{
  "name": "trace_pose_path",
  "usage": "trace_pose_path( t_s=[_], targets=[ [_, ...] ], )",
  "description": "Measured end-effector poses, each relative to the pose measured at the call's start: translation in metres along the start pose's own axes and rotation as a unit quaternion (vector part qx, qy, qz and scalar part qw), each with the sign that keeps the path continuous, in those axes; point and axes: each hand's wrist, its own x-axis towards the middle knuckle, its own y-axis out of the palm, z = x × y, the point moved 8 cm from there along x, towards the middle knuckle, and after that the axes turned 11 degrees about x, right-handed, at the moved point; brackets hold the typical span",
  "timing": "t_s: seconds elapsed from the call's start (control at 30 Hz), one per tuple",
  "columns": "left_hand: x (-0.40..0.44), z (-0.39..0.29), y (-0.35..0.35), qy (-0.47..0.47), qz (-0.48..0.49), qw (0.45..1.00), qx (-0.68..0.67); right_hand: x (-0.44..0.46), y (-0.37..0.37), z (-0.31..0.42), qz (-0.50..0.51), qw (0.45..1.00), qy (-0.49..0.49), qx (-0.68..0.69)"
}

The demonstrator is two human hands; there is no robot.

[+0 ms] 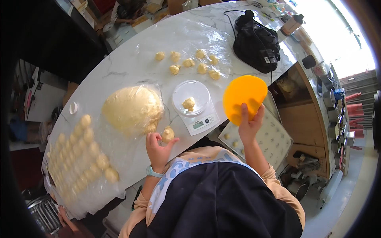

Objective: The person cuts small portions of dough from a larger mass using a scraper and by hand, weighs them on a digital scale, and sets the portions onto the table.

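My right hand [251, 123] grips an orange, rounded dough scraper [247, 95], raised above the table's near edge. Between the thumb and fingers of my left hand [158, 150] is a small piece of dough [168, 132]. Just beyond it, a large mass of dough [131, 106] lies partly under clear plastic film. To the right of that mass stands a white kitchen scale [203, 123]; one lump of dough [188, 104] rests in the clear dish [191, 88] on top. The digits on its display are too small to read.
Several dough lumps [188, 62] lie on plastic film at the back. Many rounded dough balls [89, 148] sit under film at left, near a small white cup [73, 107]. A black bag [258, 41] occupies the far right. Below the table edge is a tray [270, 137] with dough pieces.
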Motion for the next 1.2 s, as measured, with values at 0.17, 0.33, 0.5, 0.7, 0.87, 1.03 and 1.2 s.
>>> trace_pose_path(
  t_s=[0.17,0.33,0.5,0.7,0.87,1.03,1.2],
  targets=[
    [-0.033,0.031,0.010,0.017,-0.004,0.999,0.038,-0.044,0.081,-0.004,0.239,0.970,-0.010,-0.051],
    [-0.042,0.030,0.008,0.081,-0.056,0.995,0.031,-0.103,0.173,-0.001,0.543,0.831,-0.008,-0.116],
    [-0.050,0.038,0.001,0.028,-0.018,0.999,-0.003,-0.145,0.199,-0.028,0.572,0.804,-0.086,-0.140],
    [-0.046,0.036,-0.002,-0.011,-0.001,0.996,-0.083,-0.149,0.168,-0.037,0.556,0.820,-0.065,-0.122],
    [-0.039,0.032,0.005,0.042,0.003,0.997,-0.058,-0.119,0.181,-0.013,0.575,0.802,0.026,-0.157],
    [-0.041,0.036,0.007,0.064,-0.013,0.997,-0.050,-0.117,0.200,-0.007,0.612,0.765,0.006,-0.200],
    [-0.045,0.039,0.002,0.016,-0.012,0.998,-0.062,-0.144,0.211,-0.024,0.619,0.753,-0.105,-0.198]
  ],
)
